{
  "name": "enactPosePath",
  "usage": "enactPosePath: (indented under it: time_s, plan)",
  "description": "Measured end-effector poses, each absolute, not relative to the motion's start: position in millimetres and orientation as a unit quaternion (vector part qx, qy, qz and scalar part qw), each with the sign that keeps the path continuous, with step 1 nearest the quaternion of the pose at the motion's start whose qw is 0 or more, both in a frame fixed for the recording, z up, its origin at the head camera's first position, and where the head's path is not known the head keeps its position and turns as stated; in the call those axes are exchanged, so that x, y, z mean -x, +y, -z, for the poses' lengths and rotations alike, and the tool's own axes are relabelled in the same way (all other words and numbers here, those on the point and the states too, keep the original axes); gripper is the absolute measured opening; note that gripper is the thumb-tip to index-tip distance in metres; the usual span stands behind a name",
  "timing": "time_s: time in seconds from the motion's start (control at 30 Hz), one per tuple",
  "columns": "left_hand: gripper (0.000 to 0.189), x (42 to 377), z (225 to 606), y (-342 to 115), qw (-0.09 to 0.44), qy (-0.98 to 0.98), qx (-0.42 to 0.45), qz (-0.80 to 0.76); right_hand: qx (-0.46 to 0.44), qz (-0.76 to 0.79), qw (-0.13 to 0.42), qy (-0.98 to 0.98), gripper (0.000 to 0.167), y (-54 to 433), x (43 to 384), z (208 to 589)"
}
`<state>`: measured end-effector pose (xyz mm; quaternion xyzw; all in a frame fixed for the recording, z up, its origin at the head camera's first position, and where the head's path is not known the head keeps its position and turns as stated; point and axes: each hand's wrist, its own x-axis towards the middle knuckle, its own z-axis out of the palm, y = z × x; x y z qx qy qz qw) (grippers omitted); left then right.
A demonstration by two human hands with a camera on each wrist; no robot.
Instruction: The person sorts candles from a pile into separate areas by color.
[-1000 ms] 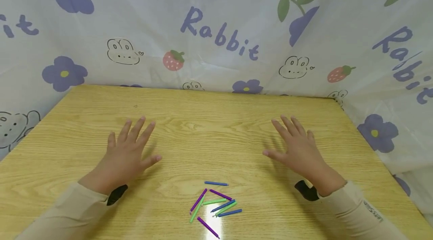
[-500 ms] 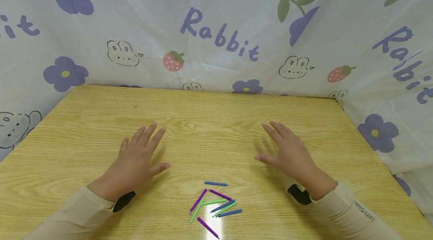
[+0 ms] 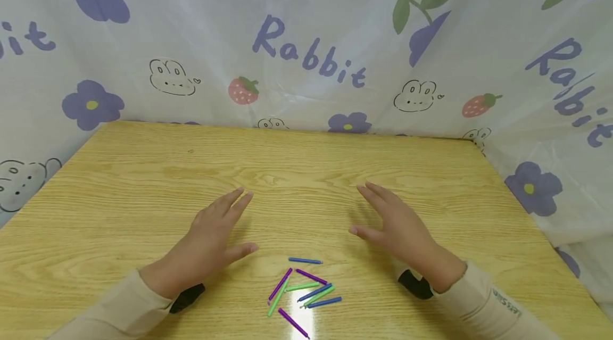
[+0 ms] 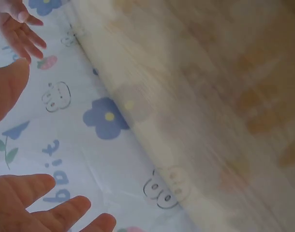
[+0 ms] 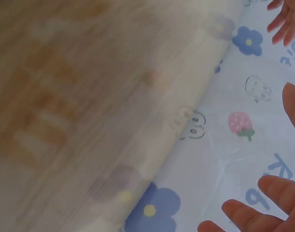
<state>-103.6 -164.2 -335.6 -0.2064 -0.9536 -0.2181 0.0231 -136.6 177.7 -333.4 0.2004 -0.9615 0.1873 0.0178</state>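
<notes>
The left hand (image 3: pixel 208 240) and right hand (image 3: pixel 406 228) are hovering, unclenched. Slim sticks (image 3: pixel 303 287) are lying toward the wood-grained tabletop's (image 3: pixel 297 159) near edge.

A broad, yellow-tan tabletop (image 3: pixel 268 164) with wavy wood grain bears a loose group of plain, slim, straight sticks toward its six o'clock edge. Around the group's centre, a slim straight blue stick (image 3: pixel 305 260) lies apart at twelve, a slim purple stick (image 3: pixel 311 276) at one, a steep purple stick (image 3: pixel 280 284) at ten, and a long light-green stick (image 3: pixel 278 296) at nine. A flatter green stick (image 3: pixel 302 287) sits just inside twelve. Toward three, a slanted green stick (image 3: pixel 319 296) lies between an upper blue stick (image 3: pixel 314 292) and a lower blue stick (image 3: pixel 324 303). At seven, a lone purple stick (image 3: pixel 293 323) crosses whitish glare (image 3: pixel 308 318).
</notes>
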Motion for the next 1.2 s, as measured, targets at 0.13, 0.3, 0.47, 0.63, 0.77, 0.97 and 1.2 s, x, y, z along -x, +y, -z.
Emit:
enactPosePath:
  time_s: [0.13, 0.3, 0.47, 0.63, 0.77, 0.97, 1.2]
  plan:
    - [0.084, 101.0, 334.2, -160.5, 0.015, -0.942, 0.214, 0.256, -0.207, -0.205, 0.007, -0.957, 0.079, 171.0, 133.8, 334.6]
    - [0.079, 99.2, 332.0, -156.3, -0.01, -0.928, 0.219, 0.303, -0.22, -0.224, -0.015, -0.949, 0.075, 162.7, 130.5, 335.0]
    - [0.073, 96.9, 331.1, -150.9, -0.038, -0.918, 0.218, 0.329, -0.232, -0.231, -0.032, -0.944, 0.071, 153.8, 127.5, 334.8]
    - [0.069, 94.5, 330.8, -146.6, -0.08, -0.908, 0.21, 0.354, -0.232, -0.249, -0.064, -0.938, 0.067, 145.7, 122.9, 334.4]
    - [0.067, 91.9, 331.4, -144.1, -0.109, -0.897, 0.192, 0.382, -0.244, -0.254, -0.073, -0.933, 0.064, 140.9, 119.7, 335.1]
    - [0.062, 90.1, 337.5, -138.3, -0.13, -0.882, 0.186, 0.413, -0.252, -0.269, -0.083, -0.926, 0.055, 136.2, 114.6, 334.9]
    - [0.056, 86.1, 345.0, -134.8, -0.16, -0.87, 0.186, 0.428, -0.263, -0.288, -0.105, -0.915, 0.042, 128.8, 108.0, 333.3]
